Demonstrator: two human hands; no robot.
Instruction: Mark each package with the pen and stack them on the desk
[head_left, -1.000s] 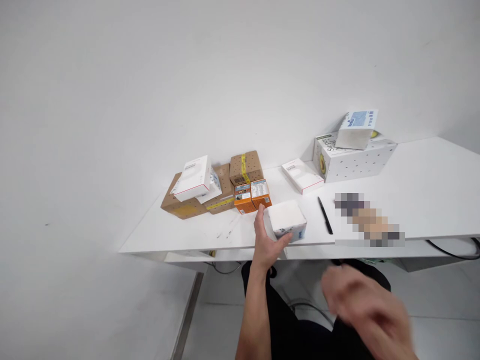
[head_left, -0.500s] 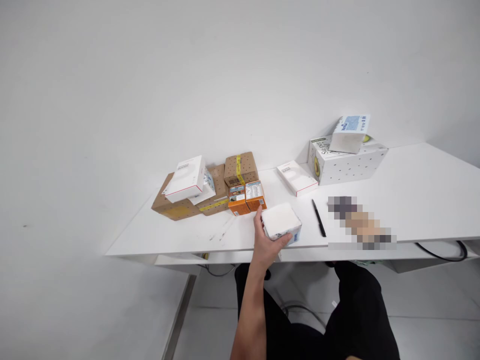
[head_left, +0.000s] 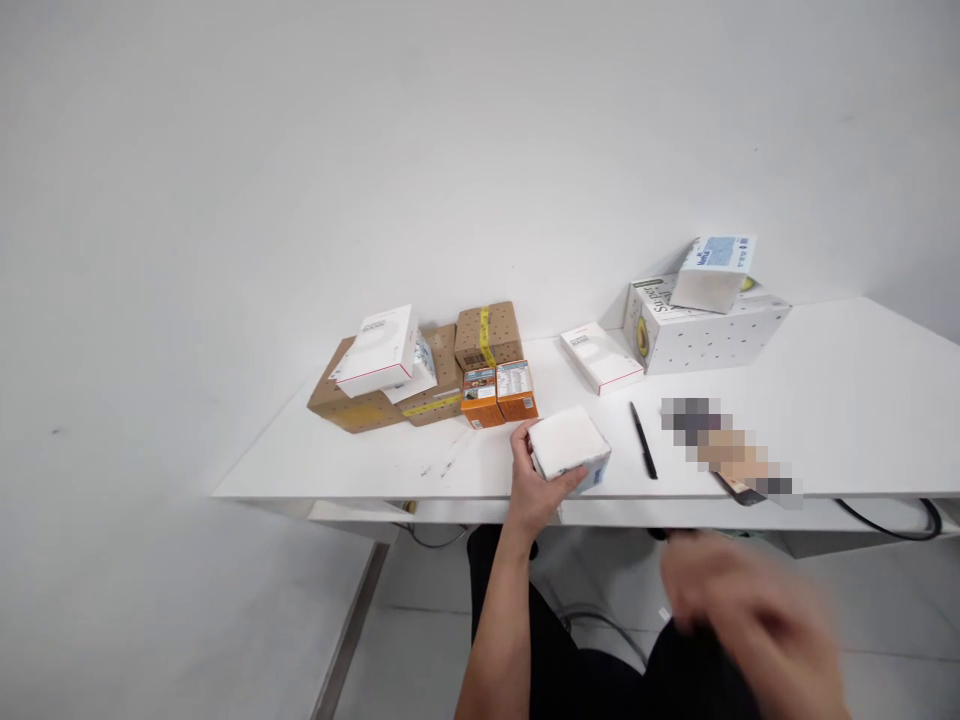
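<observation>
My left hand [head_left: 534,483] grips a small white box [head_left: 568,446] with a blue-printed side, at the front edge of the white table [head_left: 840,400]. The thumb sits under the box's near side and the fingers wrap its left side. My right hand [head_left: 750,620] is blurred below the table edge, in front of my dark trousers; its fingers are spread and I see nothing in it. A black pen [head_left: 643,454] lies just right of the box.
Behind the box stand two orange cartons [head_left: 499,394], brown cardboard boxes [head_left: 480,336] with yellow tape, and a flat white box [head_left: 377,350] on top. Farther right are a flat white box [head_left: 601,357], a large dotted white box [head_left: 701,325] and a blue-white box [head_left: 714,272].
My right hand dropped out of view half a second ago and is back, blurred, at the lower right. My left hand has kept its hold on the white box.
</observation>
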